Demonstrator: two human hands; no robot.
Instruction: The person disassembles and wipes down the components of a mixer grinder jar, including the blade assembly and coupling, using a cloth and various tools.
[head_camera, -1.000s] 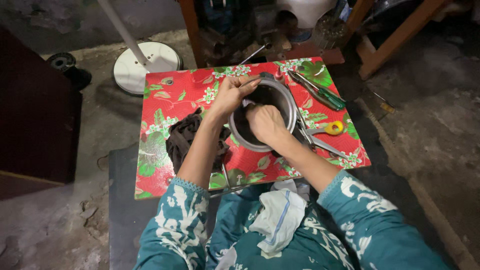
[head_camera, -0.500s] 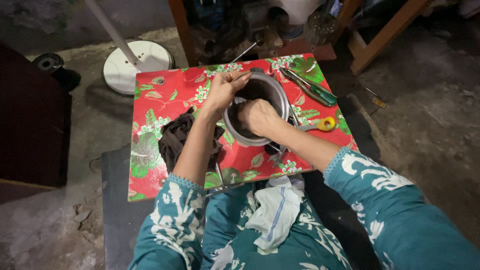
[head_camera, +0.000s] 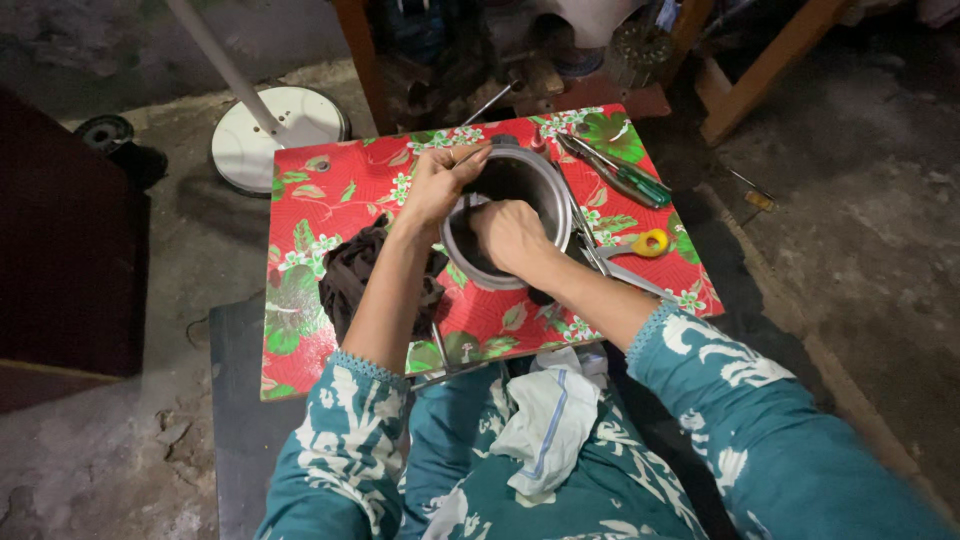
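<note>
A round metal pot with a dark inside stands on a low table covered with a red floral cloth. My left hand grips the pot's left rim, fingers curled over the edge. My right hand reaches down inside the pot, fingers closed; what it holds is hidden. Both sleeves are teal with a white pattern.
A dark cloth lies left of the pot. A green-handled screwdriver and yellow-handled scissors lie to the right. A white cloth rests on my lap. A white round fan base stands on the floor behind.
The view has shifted a little. Both hands stay at the pot, the right hand still working inside it.
</note>
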